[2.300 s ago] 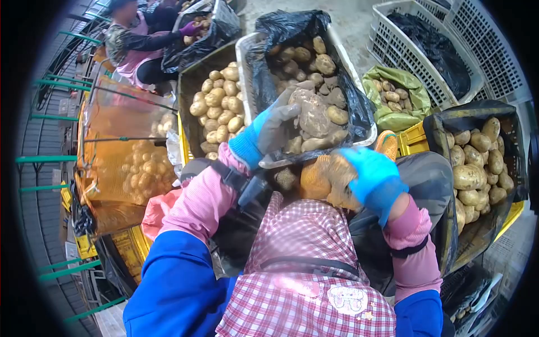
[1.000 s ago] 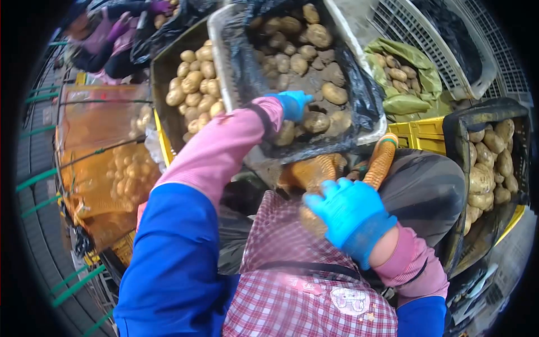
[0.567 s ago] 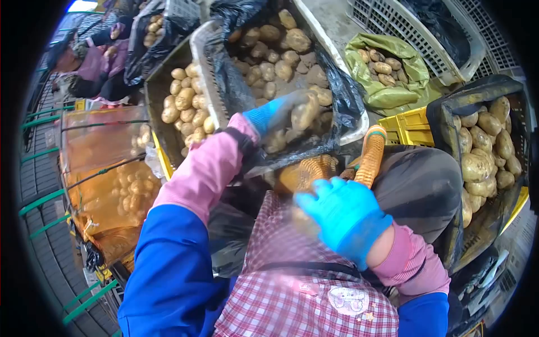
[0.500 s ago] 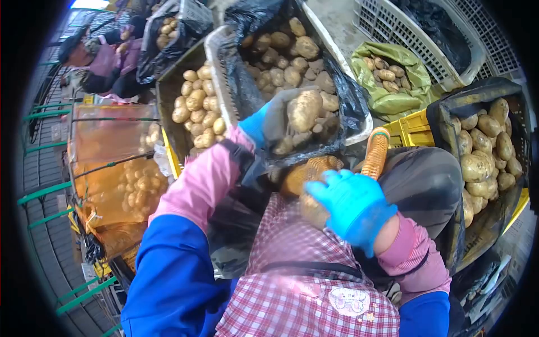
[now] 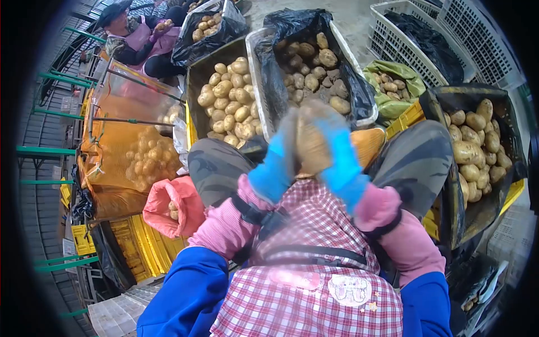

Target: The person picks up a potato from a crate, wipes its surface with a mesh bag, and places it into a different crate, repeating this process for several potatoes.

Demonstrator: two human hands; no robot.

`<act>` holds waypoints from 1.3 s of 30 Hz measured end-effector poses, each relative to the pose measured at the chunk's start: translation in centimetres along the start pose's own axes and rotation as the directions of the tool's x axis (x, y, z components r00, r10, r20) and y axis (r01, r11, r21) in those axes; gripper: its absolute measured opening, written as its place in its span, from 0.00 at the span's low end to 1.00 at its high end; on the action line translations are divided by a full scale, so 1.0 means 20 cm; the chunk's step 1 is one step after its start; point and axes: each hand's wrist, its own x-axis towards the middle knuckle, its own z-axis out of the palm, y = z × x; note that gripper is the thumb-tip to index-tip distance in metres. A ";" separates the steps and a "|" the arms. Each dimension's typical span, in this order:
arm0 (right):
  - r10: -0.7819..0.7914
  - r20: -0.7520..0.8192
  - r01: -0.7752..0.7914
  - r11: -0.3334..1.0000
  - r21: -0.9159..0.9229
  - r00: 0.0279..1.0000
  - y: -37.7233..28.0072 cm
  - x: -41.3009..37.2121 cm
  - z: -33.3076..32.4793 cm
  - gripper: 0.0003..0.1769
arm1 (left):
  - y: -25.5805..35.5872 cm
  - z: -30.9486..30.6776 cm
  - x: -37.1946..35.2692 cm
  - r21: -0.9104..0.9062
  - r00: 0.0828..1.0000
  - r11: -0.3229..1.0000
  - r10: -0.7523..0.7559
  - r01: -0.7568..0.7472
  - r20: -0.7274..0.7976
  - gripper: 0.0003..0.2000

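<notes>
In front of my lap, my left hand (image 5: 282, 157) and my right hand (image 5: 339, 154), both in blue gloves with dirty fingers, close from either side around a brown potato (image 5: 310, 147). Motion smears the fingers and the potato, so its outline is soft. Just beyond them stands a white crate (image 5: 375, 119) lined with black plastic, holding soil-covered potatoes (image 5: 310, 81). Against my right knee lies an orange ribbed mesh bundle (image 5: 368, 147), partly hidden by my right hand.
Left of the crate, another container holds cleaner potatoes (image 5: 230, 101). An orange mesh bag (image 5: 143, 160) and a pink sack (image 5: 178, 205) sit farther left. A green sack (image 5: 415, 84) and a black-lined potato crate (image 5: 471, 216) are at right. Another person (image 5: 143, 45) sits back left.
My left hand has come back from over the crate with a potato, and my right hand has risen to meet it. The view has shifted, bringing the pink sack into sight.
</notes>
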 end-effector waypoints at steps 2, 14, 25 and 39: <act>-0.113 0.070 0.130 0.933 -0.336 0.991 -0.10 -0.05 0.03 0.25 | -0.12 -0.01 -0.08 -0.339 0.976 0.933 -0.177 0.124 -0.128 0.24; 0.653 0.144 -0.557 0.484 0.675 0.743 0.12 -0.09 -0.02 0.20 | -0.07 -0.16 -0.15 -0.310 0.907 0.901 -0.173 0.303 0.383 0.37; 0.723 0.132 -0.481 0.301 0.824 0.678 0.02 0.00 -0.08 0.26 | 0.07 -0.08 -0.21 0.389 0.956 0.874 0.251 -0.291 0.152 0.50; 0.664 -0.055 -0.460 0.573 0.678 0.746 0.02 -0.05 -0.02 0.28 | 0.02 -0.07 -0.24 0.446 0.911 0.815 0.224 -0.369 0.346 0.53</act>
